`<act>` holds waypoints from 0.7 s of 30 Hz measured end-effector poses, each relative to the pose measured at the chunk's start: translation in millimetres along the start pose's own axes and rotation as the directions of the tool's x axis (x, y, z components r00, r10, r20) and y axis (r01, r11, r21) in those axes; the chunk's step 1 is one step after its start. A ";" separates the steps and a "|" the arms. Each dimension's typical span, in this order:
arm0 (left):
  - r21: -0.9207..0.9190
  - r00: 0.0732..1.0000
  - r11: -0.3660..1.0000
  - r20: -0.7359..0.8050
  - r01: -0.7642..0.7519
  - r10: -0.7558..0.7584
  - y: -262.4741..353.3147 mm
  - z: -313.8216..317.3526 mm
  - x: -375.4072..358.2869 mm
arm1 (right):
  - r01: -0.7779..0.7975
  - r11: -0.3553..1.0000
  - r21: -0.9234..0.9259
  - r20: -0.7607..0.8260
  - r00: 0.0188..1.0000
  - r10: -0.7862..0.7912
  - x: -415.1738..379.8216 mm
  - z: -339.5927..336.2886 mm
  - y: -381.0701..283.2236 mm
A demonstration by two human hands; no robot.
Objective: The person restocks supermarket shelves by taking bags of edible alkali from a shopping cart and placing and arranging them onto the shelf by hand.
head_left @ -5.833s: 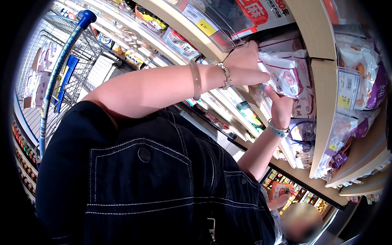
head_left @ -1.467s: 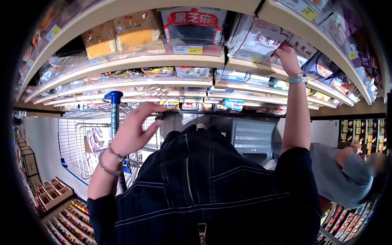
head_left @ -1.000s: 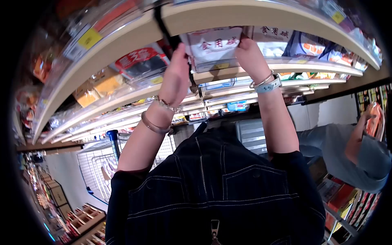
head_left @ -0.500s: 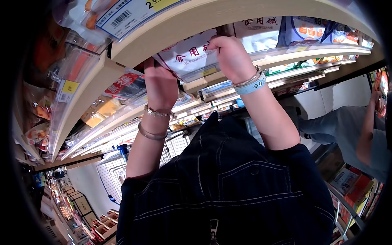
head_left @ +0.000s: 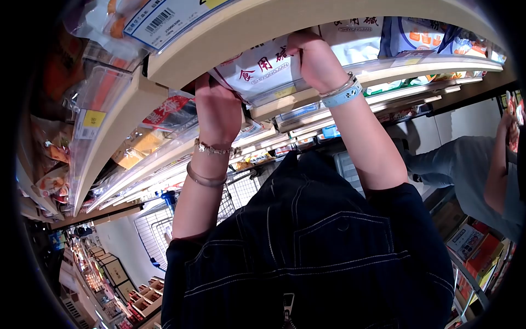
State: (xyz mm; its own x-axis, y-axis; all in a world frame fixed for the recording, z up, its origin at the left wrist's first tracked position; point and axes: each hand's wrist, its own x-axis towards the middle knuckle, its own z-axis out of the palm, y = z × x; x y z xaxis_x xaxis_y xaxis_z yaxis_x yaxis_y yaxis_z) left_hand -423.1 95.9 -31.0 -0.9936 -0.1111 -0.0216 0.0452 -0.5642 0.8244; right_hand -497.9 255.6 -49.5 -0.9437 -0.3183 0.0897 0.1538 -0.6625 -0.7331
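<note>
A white bag (head_left: 263,71) with dark red characters stands on a shelf near the top of the view. My left hand (head_left: 217,112) is at its lower left corner, the fingertips hidden behind the bag's edge. At the bag's right side, my right hand (head_left: 318,63) has its fingers curled around the edge. Another white bag (head_left: 356,41) with similar print is right of my right hand, and a purple and white bag (head_left: 413,37) lies beyond it.
Curved shelf edges (head_left: 192,52) with price tags cross the view. Red and yellow packets (head_left: 170,112) fill lower shelves at left. A wire shopping cart (head_left: 156,233) is at lower left. Another person (head_left: 476,170) stands at right, near red boxes (head_left: 482,257).
My right hand has shifted slightly right and up. The white bag still lies between my hands, a little changed in tilt. The other person's arm has moved slightly.
</note>
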 end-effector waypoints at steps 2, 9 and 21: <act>0.004 1.000 1.000 0.002 -0.002 0.002 0.3 -0.4 -0.4 | 0.007 1.000 0.018 -0.006 1.000 -0.006 -1.5 -1.4 0.6; -0.056 1.000 0.998 -0.017 0.016 -0.017 0.2 1.4 -2.6 | -0.080 0.965 0.250 0.122 0.991 0.051 4.7 -7.7 -7.3; -0.038 1.000 0.999 -0.010 -0.026 0.026 -8.7 1.6 4.8 | 0.036 0.996 0.080 -0.069 0.997 -0.030 9.8 5.3 3.3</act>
State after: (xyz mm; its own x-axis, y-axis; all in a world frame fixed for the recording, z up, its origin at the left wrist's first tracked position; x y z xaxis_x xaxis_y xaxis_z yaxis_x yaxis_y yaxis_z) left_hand -428.4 101.5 -37.4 -0.9910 -0.1339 -0.0061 0.0750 -0.5915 0.8028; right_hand -505.1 246.7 -47.5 -0.9660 -0.2503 0.0647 0.1430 -0.7258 -0.6729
